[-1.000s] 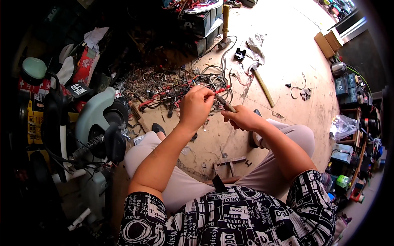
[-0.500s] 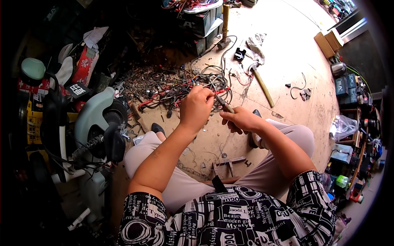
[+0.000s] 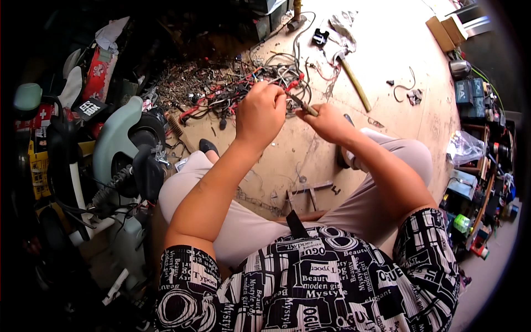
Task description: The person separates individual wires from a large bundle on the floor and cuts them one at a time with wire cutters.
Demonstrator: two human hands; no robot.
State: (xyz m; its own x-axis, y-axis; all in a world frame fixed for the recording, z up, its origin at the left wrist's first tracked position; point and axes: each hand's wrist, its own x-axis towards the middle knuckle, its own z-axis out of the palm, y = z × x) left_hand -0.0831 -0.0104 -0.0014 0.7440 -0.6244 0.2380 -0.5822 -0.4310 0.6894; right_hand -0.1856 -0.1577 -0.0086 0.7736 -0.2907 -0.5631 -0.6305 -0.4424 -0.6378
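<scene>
My right hand point(image 3: 330, 123) is closed around the wooden handle of a knife-like tool point(image 3: 311, 110). Its dark blade slants up and left toward my other hand. My left hand point(image 3: 259, 114) is closed in a pinch, its thumb and fingertips beside the tool's tip. Whatever it grips is too small or hidden to name. Just past both hands lies a tangle of black, red and grey wires point(image 3: 287, 74), spread on the floor. Left of it is a heap of small scrap point(image 3: 191, 83).
A hammer point(image 3: 354, 83) lies beyond my right hand, near a black plastic piece point(image 3: 319, 37). Green-grey scooter parts point(image 3: 113, 138) crowd the left. A small metal frame point(image 3: 310, 193) sits between my legs. Shelves with batteries point(image 3: 470, 91) line the right side.
The whole view has shifted, so the floor things and both hands appear higher in the picture. The hands keep nearly the same pose, with the tool still in the right one.
</scene>
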